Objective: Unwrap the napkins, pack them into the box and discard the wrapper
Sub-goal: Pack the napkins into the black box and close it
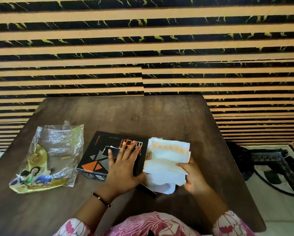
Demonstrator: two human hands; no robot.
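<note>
One black box (98, 155) is sitting mid-table (142, 113), and the left hand (124, 166) is lying flat on its lid, fingers spread, gripping nothing. The right hand (193, 178) is pinching one stack of white napkins (166, 159) at the box's right end, thumb on top. One empty wrapper (47, 157) is lying well apart, far left.

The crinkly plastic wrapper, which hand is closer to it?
Left. The left hand lies flat on the black box beside the crinkly plastic wrapper; the right hand holds white napkins farther away.
</note>
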